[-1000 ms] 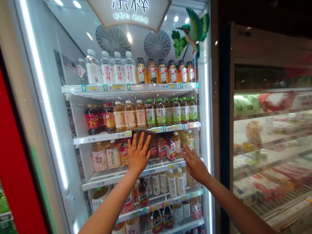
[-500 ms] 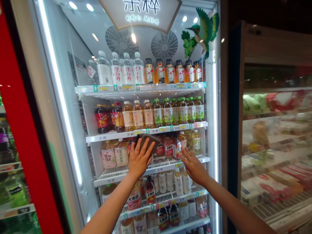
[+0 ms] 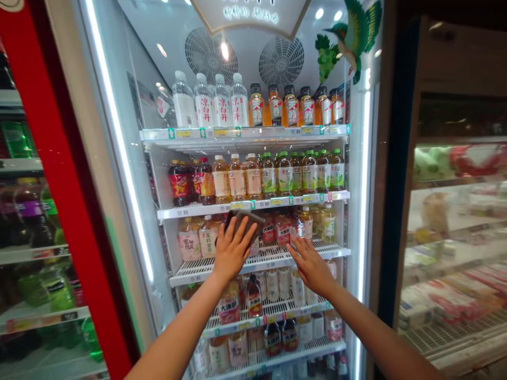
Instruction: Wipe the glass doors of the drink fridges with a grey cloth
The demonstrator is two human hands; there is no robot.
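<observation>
My left hand [image 3: 233, 248] lies with its fingers spread over a dark folded cloth [image 3: 253, 226], pressing it against the glass front of a lit drinks cooler, just under the second shelf's edge. To its right, my right hand [image 3: 311, 264] has its fingers apart and holds nothing; its fingertips are at the glass in front of the third shelf. Behind the glass stand red-labelled bottles [image 3: 284, 230] and pale-labelled bottles [image 3: 189, 241]. The cloth hides some of the bottles behind it.
Rows of bottles fill the upper shelves [image 3: 253, 205]. A bird decoration [image 3: 354, 39] is at the cooler's top right. At the left is a red frame [image 3: 59, 174] beside another drinks shelf. An open refrigerated display [image 3: 451, 264] with packaged goods stands at the right.
The cooler sits farther right and higher in the view. Against its shelves, both hands have shifted slightly left, the cloth moving with my left hand.
</observation>
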